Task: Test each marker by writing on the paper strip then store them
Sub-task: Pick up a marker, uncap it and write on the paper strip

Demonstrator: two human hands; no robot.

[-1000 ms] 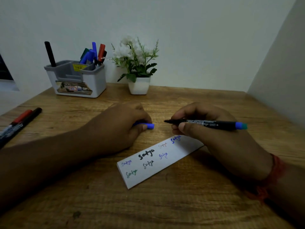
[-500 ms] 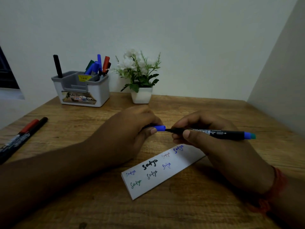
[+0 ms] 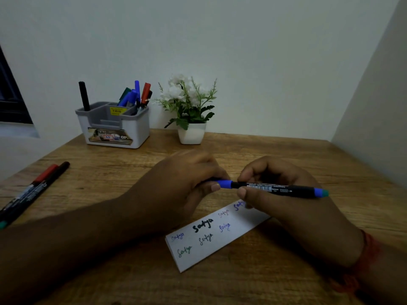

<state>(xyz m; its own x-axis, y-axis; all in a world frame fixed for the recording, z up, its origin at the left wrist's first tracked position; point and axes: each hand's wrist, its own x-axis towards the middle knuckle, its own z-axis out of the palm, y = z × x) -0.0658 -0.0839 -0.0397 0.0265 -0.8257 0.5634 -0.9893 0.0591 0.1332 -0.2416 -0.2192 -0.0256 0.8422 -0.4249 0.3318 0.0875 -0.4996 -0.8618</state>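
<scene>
Paper strip (image 3: 217, 236) handwritten "Satya" repeatedly, holder (image 3: 114, 126) label "OP"

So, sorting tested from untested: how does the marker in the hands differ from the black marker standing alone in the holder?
The marker in the hands lies level above the paper strip; the lone black marker stands upright in the holder. The held one shows blue at both ends; the lone one looks all black. Both are slim and dark-bodied.

Left hand (image 3: 187, 183) pinching blue cap (image 3: 225, 184) against tip of black marker (image 3: 275, 189) gripped in right hand (image 3: 284, 194); paper strip (image 3: 217, 235) below, near table's (image 3: 242, 282) front edge; organizer (image 3: 114, 124) at back-left corner
</scene>
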